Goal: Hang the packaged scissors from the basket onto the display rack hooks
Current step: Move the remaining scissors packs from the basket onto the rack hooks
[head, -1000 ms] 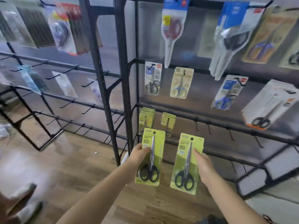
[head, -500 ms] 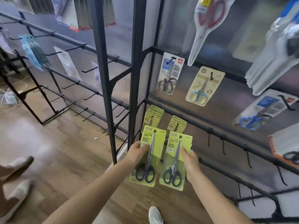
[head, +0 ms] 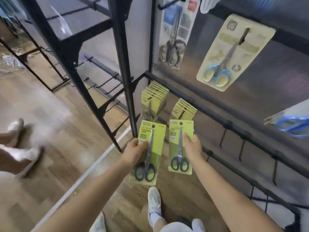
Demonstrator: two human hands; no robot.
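The left hand (head: 133, 150) grips one green scissors pack (head: 147, 151) and the right hand (head: 192, 148) grips another pack (head: 179, 146), side by side. Both packs are low before the black rack (head: 200, 97), under two hanging green stacks (head: 154, 96).

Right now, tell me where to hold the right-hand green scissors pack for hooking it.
Hold the green scissors pack at its mid right edge, as the right hand does. The card is flat and upright, and its top stays free for a hook.
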